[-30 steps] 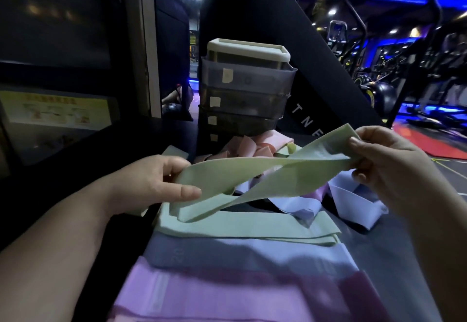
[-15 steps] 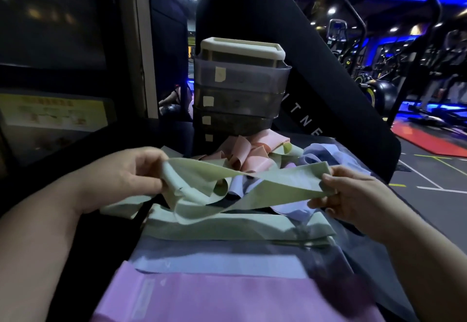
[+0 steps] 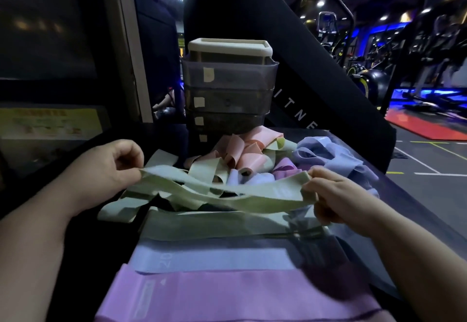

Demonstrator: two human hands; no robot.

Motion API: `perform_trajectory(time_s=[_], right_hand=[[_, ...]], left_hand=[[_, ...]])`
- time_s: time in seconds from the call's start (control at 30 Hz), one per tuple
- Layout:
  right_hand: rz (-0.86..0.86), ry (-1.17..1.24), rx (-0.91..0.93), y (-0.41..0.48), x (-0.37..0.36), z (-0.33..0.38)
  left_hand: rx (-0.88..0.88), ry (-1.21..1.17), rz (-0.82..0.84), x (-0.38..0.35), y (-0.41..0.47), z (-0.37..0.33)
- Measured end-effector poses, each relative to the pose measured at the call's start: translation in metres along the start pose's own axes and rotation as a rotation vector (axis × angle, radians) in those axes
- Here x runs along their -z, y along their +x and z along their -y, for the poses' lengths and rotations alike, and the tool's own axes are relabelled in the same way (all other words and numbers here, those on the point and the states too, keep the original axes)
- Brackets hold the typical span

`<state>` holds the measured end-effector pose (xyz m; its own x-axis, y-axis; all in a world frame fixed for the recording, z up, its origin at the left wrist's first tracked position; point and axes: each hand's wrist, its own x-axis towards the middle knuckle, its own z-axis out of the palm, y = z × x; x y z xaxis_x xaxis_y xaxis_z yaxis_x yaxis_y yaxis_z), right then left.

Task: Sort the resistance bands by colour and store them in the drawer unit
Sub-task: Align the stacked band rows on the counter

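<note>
The left hand [image 3: 111, 170] and right hand [image 3: 333, 198] are each pinching an end of a pale green elastic resistance band [image 3: 252, 195], holding it spread above the flat stack of green bands [image 3: 214, 225], near the smoky plastic drawer unit [image 3: 227, 76]

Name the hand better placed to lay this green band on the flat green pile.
Probably right: right hand pinches the green band low beside the green pile; left hand holds it higher.

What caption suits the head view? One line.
Left hand and right hand hold a green band before the drawer unit.
</note>
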<state>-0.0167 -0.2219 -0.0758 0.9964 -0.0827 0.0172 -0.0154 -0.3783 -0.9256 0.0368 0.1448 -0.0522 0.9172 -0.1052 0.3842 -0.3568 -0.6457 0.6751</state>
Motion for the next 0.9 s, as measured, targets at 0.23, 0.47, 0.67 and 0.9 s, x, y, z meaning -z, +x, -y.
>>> perform_trajectory(time_s=[0.23,0.47,0.67,0.9], right_hand=[[-0.214,-0.201,0.067,0.003,0.018,0.001],[-0.256,-0.229,0.067,0.006,0.025,-0.003],[-0.167,-0.396,0.037,0.001,0.023,-0.002],[-0.090,-0.523,0.039,0.003,0.027,-0.008]], left_hand=[[0.003,0.021,0.294,-0.009,-0.008,-0.010],[0.006,-0.245,0.528,-0.018,-0.010,-0.007],[0.004,0.038,0.619,-0.009,-0.013,-0.006],[0.006,0.065,0.660,-0.004,-0.014,-0.007]])
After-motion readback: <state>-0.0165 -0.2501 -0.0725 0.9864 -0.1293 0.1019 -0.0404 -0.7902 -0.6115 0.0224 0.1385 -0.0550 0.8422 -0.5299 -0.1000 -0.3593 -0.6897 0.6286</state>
